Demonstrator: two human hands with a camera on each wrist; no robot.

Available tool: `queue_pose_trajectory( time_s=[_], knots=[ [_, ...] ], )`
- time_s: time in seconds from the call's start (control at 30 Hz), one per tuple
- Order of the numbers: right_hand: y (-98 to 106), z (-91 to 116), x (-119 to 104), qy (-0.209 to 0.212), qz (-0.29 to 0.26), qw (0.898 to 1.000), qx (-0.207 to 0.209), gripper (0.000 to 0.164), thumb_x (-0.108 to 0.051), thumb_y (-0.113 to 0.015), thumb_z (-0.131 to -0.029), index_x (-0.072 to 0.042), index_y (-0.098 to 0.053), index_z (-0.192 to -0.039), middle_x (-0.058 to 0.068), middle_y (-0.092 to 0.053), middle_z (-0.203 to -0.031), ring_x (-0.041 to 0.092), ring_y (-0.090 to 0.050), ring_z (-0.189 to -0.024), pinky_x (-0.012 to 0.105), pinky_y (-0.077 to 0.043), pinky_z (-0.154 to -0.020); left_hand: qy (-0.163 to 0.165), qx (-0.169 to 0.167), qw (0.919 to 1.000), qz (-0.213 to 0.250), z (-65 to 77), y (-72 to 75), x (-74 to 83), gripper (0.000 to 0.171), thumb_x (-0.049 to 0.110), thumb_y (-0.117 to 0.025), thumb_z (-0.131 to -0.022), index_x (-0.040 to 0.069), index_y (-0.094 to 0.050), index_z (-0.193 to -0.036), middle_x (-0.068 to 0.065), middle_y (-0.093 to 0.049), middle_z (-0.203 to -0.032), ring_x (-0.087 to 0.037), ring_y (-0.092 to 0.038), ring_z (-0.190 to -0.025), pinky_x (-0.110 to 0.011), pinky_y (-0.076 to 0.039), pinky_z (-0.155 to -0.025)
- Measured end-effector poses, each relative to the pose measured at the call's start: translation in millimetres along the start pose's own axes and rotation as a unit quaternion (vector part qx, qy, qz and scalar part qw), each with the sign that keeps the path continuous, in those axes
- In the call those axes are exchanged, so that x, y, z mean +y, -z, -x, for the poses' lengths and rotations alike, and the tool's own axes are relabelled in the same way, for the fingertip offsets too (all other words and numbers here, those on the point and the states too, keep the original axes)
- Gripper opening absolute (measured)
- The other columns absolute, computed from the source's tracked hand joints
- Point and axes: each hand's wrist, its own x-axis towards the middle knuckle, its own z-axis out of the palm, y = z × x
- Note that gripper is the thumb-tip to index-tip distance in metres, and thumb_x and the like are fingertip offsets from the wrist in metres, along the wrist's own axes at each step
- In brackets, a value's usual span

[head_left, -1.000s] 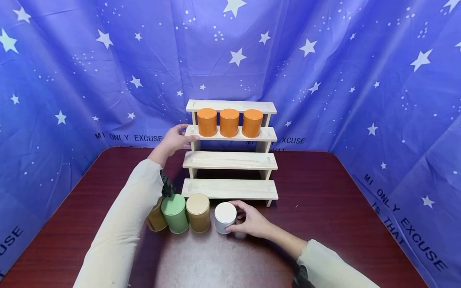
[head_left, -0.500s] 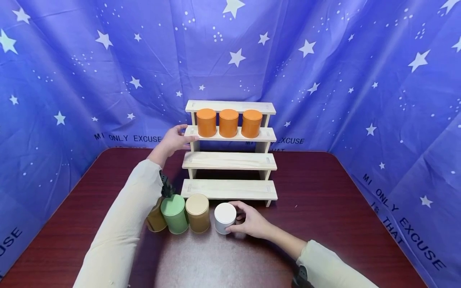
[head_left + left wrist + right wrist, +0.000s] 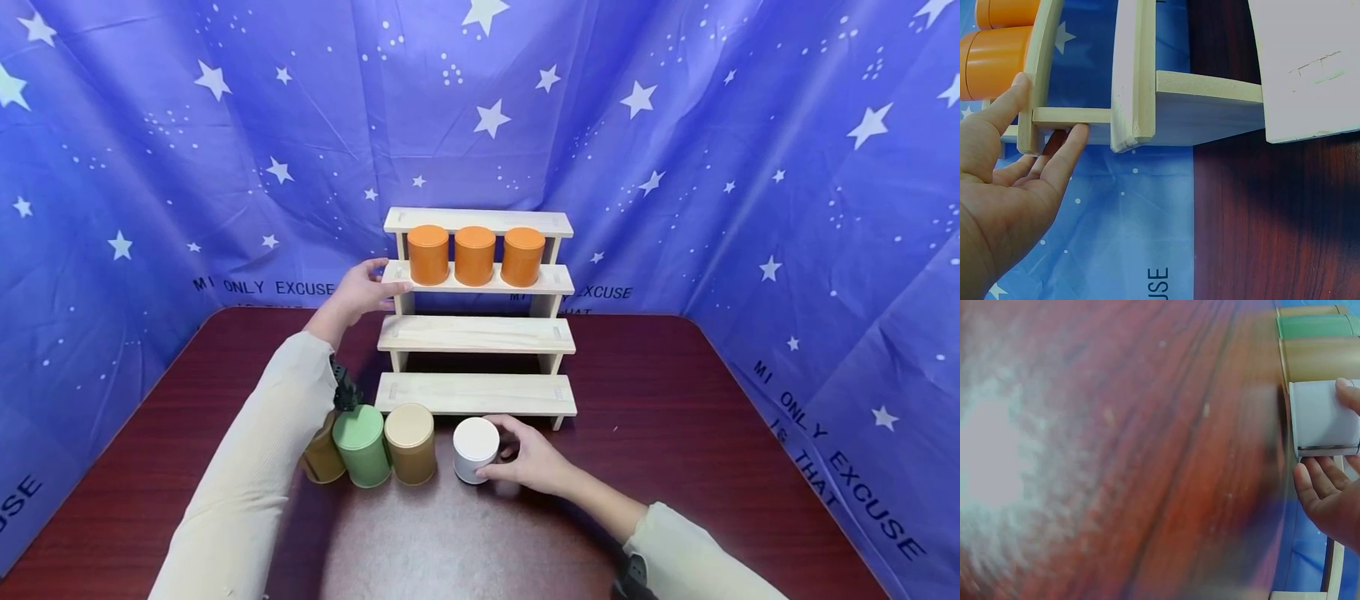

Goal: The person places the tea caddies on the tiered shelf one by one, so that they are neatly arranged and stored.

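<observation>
My left hand (image 3: 356,293) grips the left end of a pale wooden step rack (image 3: 476,333) at its second tier from the top. In the left wrist view, the thumb lies on the board (image 3: 1041,69) and the fingers are against the side support. My right hand (image 3: 536,461) holds a white lidded tin (image 3: 474,450) from its right side, thumb in front, fingers behind. The tin is upright before the bottom tier; whether it touches the table cannot be told. Left of it stand a gold tin (image 3: 410,446), a green tin (image 3: 362,448) and another gold tin (image 3: 324,457), partly hidden by my left arm.
Three orange tins (image 3: 474,257) stand in a row on the rack's second tier from the top. The rack rests on a dark red wooden table (image 3: 675,433). A blue starry curtain (image 3: 637,167) hangs behind and at both sides.
My right hand and the white tin have shifted slightly to the right and away from me, widening the gap to the gold tin. The left hand keeps its place on the rack.
</observation>
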Motion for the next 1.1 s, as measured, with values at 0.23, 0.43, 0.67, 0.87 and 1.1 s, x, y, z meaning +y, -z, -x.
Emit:
queue_pose_trajectory(
  time_s=[0.23, 0.43, 0.67, 0.87, 1.1],
  knots=[
    [8.2, 0.7, -3.3, 0.006, 0.009, 1.000, 0.006, 0.065, -0.025, -0.082, -0.071, -0.008, -0.053, -0.127, 0.007, -0.063, -0.114, 0.006, -0.058, -0.087, 0.028, -0.054, -0.074, -0.010, -0.006, 0.9999, 0.005, 2.7, 0.2, 0.7, 0.083, 0.017, -0.069, -0.085, 0.006, -0.017, -0.149, -0.025, -0.041, -0.135, -0.036, -0.051, -0.120, -0.040, -0.052, -0.091],
    [15.8, 0.3, -5.8, -0.004, -0.001, 1.000, 0.007, 0.063, -0.024, -0.082, -0.071, -0.008, -0.054, -0.126, 0.007, -0.064, -0.110, 0.007, -0.059, -0.089, 0.033, -0.054, -0.075, -0.006, 0.000, 1.0000, 0.002, 1.5, 0.1, 1.0, 0.083, 0.018, -0.070, -0.085, 0.007, -0.019, -0.149, -0.024, -0.041, -0.135, -0.034, -0.052, -0.119, -0.039, -0.052, -0.091],
    [22.3, 3.5, -16.0, -0.008, 0.001, 1.000, 0.016, 0.062, -0.013, -0.081, -0.072, -0.002, -0.053, -0.126, 0.012, -0.065, -0.110, 0.008, -0.058, -0.089, 0.037, -0.054, -0.074, 0.001, -0.001, 1.0000, 0.004, 0.6, 0.2, 0.7, 0.083, 0.017, -0.070, -0.085, 0.008, -0.018, -0.149, -0.024, -0.039, -0.137, -0.035, -0.051, -0.120, -0.040, -0.052, -0.091],
    [33.2, 9.4, -44.7, -0.009, 0.004, 1.000, 0.020, 0.061, -0.009, -0.079, -0.073, 0.003, -0.052, -0.126, 0.015, -0.064, -0.110, 0.012, -0.058, -0.088, 0.039, -0.054, -0.075, 0.005, 0.000, 1.0000, 0.001, 2.2, 0.2, 1.1, 0.083, 0.017, -0.070, -0.085, 0.008, -0.017, -0.149, -0.024, -0.038, -0.138, -0.035, -0.051, -0.121, -0.040, -0.051, -0.091],
    [35.8, 4.7, -28.6, -0.020, 0.016, 0.999, 0.036, 0.062, -0.011, -0.079, -0.074, 0.000, -0.051, -0.128, 0.014, -0.062, -0.113, 0.013, -0.056, -0.084, 0.036, -0.054, -0.074, 0.003, 0.001, 1.0000, 0.001, 2.0, 0.2, 1.9, 0.083, 0.017, -0.069, -0.085, 0.008, -0.018, -0.149, -0.024, -0.039, -0.138, -0.035, -0.051, -0.120, -0.040, -0.051, -0.091]
  ],
)
